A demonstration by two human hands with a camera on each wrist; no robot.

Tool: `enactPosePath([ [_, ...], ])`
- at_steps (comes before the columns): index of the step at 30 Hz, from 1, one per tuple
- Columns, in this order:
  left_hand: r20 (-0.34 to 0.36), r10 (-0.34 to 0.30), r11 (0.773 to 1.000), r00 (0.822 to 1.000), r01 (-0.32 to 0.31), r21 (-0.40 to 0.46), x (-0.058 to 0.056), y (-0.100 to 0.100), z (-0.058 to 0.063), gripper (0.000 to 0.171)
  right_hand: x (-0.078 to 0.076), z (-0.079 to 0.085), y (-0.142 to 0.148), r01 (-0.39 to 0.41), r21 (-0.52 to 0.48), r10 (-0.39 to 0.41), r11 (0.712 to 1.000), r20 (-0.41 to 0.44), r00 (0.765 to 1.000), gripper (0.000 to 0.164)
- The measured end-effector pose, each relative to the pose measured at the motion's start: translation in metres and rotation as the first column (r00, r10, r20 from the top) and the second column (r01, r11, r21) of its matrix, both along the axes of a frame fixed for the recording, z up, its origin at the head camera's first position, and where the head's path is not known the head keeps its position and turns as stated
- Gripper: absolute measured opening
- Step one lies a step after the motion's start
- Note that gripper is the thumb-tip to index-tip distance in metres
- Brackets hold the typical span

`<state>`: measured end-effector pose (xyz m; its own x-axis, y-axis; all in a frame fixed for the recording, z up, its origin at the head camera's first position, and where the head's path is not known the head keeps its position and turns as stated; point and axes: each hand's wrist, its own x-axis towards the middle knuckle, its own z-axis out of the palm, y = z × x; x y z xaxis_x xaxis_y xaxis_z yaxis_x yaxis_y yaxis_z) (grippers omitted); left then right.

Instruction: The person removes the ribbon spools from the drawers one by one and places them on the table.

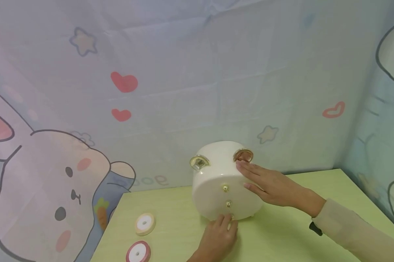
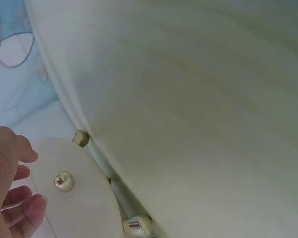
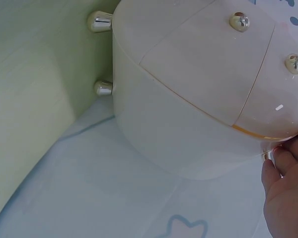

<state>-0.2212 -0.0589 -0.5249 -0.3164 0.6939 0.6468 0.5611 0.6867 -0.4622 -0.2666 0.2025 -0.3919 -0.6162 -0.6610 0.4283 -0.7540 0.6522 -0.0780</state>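
Observation:
A glossy white rounded drawer box [image 1: 207,193] with gold knobs, ear-shaped trims and short feet stands on the green table. My right hand [image 1: 271,185] rests its extended fingers against the upper right of the box, just below the right gold ear [image 1: 244,155]. In the right wrist view the hand [image 3: 290,186] lies along the box's upper edge. Low at the front, my left hand [image 1: 218,234] has its bent fingertips beside the lowest knob [image 1: 232,217]. That knob [image 2: 63,181] shows uncovered in the left wrist view, a gap away from the loosely bent left hand [image 2: 12,183].
Two ribbon spools lie left of the box, one cream [image 1: 145,223] and one pink-rimmed [image 1: 138,251]. A cartoon-printed cloth [image 1: 190,91] hangs close behind the green table [image 1: 174,211]. Gold feet [image 3: 103,88] stick out under the box.

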Motion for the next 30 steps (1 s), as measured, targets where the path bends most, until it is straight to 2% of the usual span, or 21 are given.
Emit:
enactPosePath([
  [6,-0.037,0.034,0.984,0.999,-0.039,-0.173,-0.006,-0.009,0.003,0.023,-0.001,0.001,0.0,0.003,0.001,-0.003,1.0,0.006,1.0,0.063],
  [15,-0.137,-0.028,0.963,0.99,-0.01,-0.268,-0.02,-0.01,0.006,0.052,-0.001,0.002,0.0,-0.01,0.001,0.01,1.0,-0.024,1.0,0.063],
  [23,-0.143,-0.03,0.956,0.989,-0.013,-0.294,-0.028,-0.001,0.006,0.046,-0.002,0.004,0.0,-0.019,-0.002,0.019,1.0,-0.04,0.999,0.064],
  [30,-0.164,-0.025,0.954,0.986,-0.026,-0.299,-0.031,-0.002,-0.005,0.035,-0.001,0.0,0.0,-0.009,0.001,0.009,1.0,-0.018,1.0,0.063],
])
